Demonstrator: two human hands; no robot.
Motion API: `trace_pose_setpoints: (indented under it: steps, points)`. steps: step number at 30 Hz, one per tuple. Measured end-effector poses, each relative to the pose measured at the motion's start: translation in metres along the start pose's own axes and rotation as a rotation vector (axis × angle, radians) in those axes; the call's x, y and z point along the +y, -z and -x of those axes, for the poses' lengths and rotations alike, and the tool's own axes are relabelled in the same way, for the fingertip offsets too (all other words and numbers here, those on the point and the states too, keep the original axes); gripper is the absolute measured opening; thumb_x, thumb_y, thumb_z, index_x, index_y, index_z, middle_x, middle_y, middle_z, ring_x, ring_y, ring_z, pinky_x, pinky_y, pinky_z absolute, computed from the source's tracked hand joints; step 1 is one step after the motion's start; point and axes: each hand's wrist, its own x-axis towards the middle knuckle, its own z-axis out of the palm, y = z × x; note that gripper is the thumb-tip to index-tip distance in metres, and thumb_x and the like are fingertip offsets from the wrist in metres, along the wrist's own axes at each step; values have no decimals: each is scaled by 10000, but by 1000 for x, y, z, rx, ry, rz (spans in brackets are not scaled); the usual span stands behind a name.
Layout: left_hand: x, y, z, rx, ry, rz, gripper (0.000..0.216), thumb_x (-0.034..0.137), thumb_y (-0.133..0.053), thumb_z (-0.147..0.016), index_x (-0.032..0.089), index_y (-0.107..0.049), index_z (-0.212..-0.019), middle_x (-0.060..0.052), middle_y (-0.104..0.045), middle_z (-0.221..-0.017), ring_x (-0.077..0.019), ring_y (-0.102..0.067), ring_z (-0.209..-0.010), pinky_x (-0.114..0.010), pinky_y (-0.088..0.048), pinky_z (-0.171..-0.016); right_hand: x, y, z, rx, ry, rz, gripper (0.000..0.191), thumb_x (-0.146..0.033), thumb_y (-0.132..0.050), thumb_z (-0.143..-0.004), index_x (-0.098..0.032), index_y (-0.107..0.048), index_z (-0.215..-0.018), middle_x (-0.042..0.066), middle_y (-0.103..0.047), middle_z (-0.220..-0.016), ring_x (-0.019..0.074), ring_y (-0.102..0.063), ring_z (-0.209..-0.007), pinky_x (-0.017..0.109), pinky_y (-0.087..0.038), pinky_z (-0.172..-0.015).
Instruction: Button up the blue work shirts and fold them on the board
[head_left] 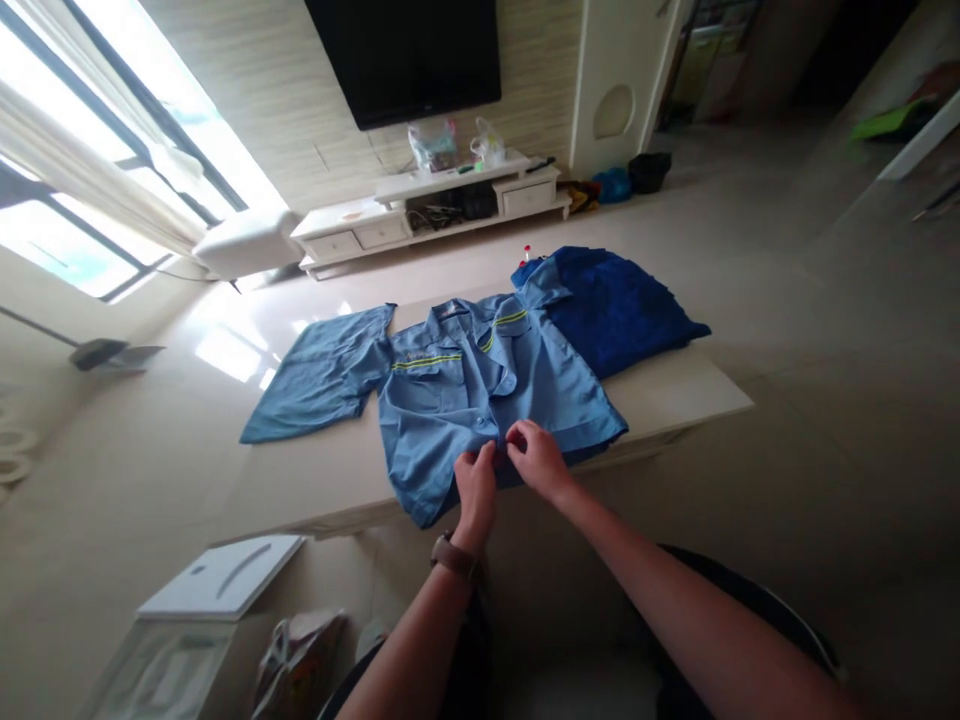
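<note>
A light blue work shirt (435,400) with yellow stripes across its chest lies face up on a low table, its lower edge hanging over the near side. At the front opening near the hem, my left hand (477,485) pinches the cloth. Close beside it, my right hand (536,455) also has its fingers pinched on the shirt's front edge. A button shows just above the fingertips; what lies right between them is too small to make out. Light blue folded cloth (319,370) is by the left sleeve, and a dark blue garment pile (615,300) lies by the right one.
The pale table (682,395) extends to the right. Beyond it stand a white TV cabinet (352,225) and a white stool (247,240). At lower left are a white-lidded box (225,575) and a plastic bag (300,655). A small red-capped bottle (527,253) shows behind the dark pile.
</note>
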Motion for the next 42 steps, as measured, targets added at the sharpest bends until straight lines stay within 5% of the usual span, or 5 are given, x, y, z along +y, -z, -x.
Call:
trace_pose_setpoints:
  steps: [6,23,31,42]
  points:
    - [-3,-2,2,-16,12,-24,384,437,-854,-664,85,-752,-777,-59,-726,-705,-149,-634,-647,-255,-485,-625,-7,5,1,-40,-1,23,169,-44,-590,-772,-213,-591,-765,-5,-605,-809,158,-574,-758,268,-435,-724]
    - [-15,4,-1,42,-53,94,322,345,-830,-733,133,-642,-887,-71,-726,-861,-154,-696,-765,-264,-523,-711,6,-18,3,113,88,-166,145,-107,-578,-731,-245,-603,-695,25,-594,-751,206,-549,-685,418,-476,-673]
    - [-5,-1,3,168,-110,-32,320,344,-804,-698,114,-636,-844,-37,-696,-767,-139,-646,-690,-246,-486,-638,-5,-4,3,30,49,-27,183,-46,-618,-750,-225,-604,-719,14,-614,-789,174,-583,-739,309,-450,-706]
    - [2,-4,9,174,-171,-59,336,391,-800,-698,110,-662,-821,-37,-700,-726,-156,-656,-687,-273,-513,-661,-13,5,4,-21,13,-7,169,-50,-629,-786,-217,-604,-803,-2,-606,-827,161,-565,-768,273,-420,-725]
